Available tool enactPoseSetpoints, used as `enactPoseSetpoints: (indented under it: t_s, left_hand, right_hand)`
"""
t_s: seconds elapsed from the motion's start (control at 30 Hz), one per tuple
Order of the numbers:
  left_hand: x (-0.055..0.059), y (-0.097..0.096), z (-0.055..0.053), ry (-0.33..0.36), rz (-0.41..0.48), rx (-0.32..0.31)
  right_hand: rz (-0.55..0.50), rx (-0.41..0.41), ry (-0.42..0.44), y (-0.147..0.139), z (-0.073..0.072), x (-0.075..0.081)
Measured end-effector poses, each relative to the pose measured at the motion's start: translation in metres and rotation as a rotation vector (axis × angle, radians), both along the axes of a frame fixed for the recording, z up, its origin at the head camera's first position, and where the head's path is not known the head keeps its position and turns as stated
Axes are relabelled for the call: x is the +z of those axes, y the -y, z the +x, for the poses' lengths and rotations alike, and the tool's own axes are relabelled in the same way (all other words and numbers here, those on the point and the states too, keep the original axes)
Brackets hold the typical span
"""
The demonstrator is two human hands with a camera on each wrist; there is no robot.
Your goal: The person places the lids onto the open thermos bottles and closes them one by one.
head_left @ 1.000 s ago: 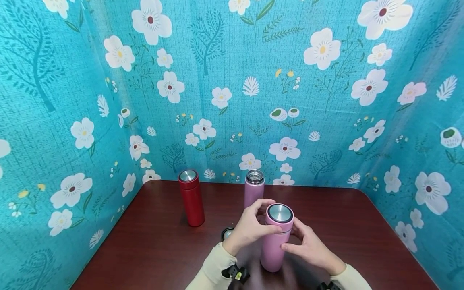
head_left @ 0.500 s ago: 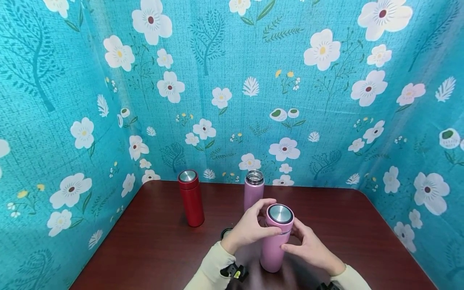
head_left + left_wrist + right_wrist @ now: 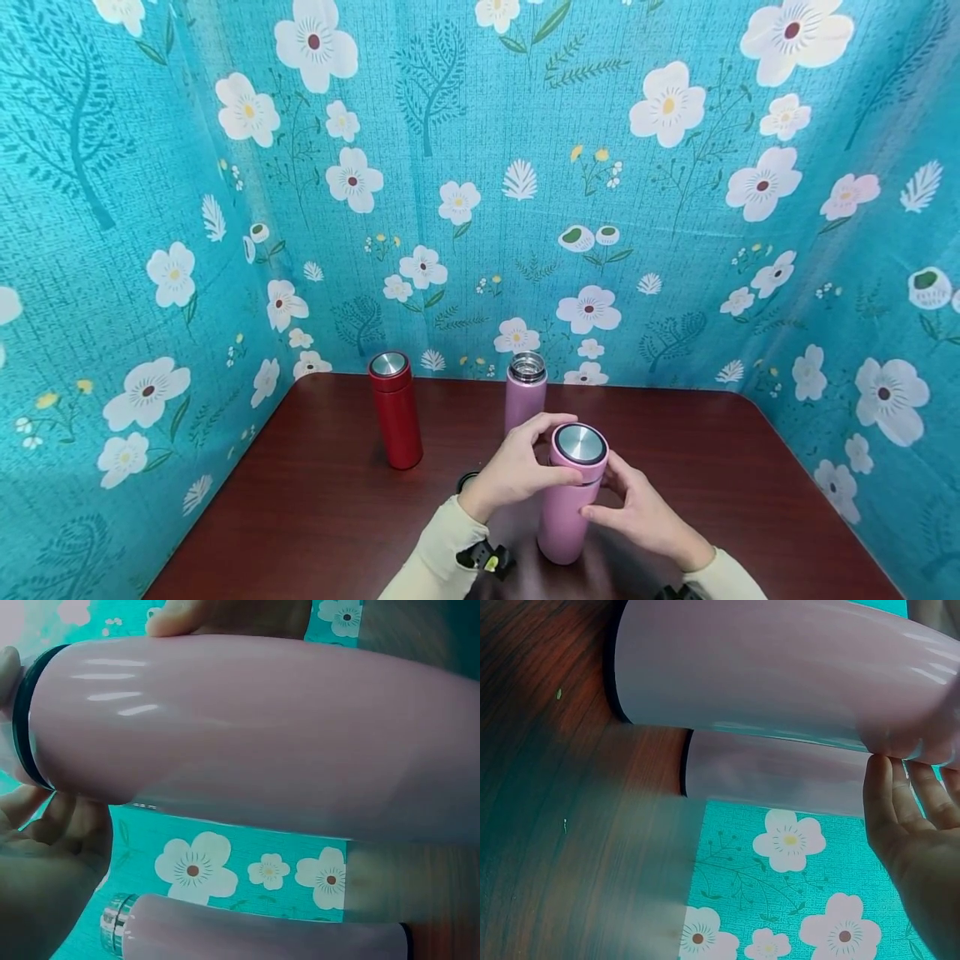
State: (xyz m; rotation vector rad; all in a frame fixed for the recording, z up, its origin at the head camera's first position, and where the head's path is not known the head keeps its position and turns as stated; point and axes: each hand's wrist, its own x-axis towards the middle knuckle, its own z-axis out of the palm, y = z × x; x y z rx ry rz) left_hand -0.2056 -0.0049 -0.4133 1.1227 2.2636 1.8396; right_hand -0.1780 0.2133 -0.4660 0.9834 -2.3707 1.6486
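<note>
In the head view a pink thermos (image 3: 561,529) stands upright near the table's front, with a silver-topped lid (image 3: 581,443) on it. My left hand (image 3: 513,473) grips the lid, thumb in front and fingers behind. Lower down, my right hand (image 3: 647,512) holds the upper body between thumb and fingers. A dark ring (image 3: 28,712) shows between lid and body in the left wrist view. Behind stands a second pink thermos (image 3: 525,402), its steel mouth uncovered and its lower part hidden by my left hand. A small round dark-rimmed piece (image 3: 467,481) lies mostly hidden behind my left wrist.
A red thermos (image 3: 397,421) with its lid on stands upright at the left back. The dark wooden table (image 3: 315,500) is bordered by a teal flowered cloth (image 3: 480,275) at the back and on both sides.
My left fingers have edged slightly rightward around the lid, and my left wrist now covers more of the round piece on the table. The right hand and the thermoses look practically unmoved.
</note>
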Motion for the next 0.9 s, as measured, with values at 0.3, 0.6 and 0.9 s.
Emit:
enactPoseSetpoints:
  t_s: [0.3,0.6,0.9]
  left_hand:
    - [0.0029,0.0002,-0.0013,0.079,-0.018,-0.091]
    - [0.0065,-0.004,0.003,-0.028,-0.081,0.054]
    - [-0.0008,-0.0058,0.0038,-0.005,0.015,0.034]
  right_hand:
    - [-0.002,0.01,0.003,-0.0003,0.0004,-0.0007]
    - [0.007,0.008,0.017,-0.0003,0.0002,-0.0017]
    - [-0.002,-0.002,0.023,0.0025,0.0027,0.004]
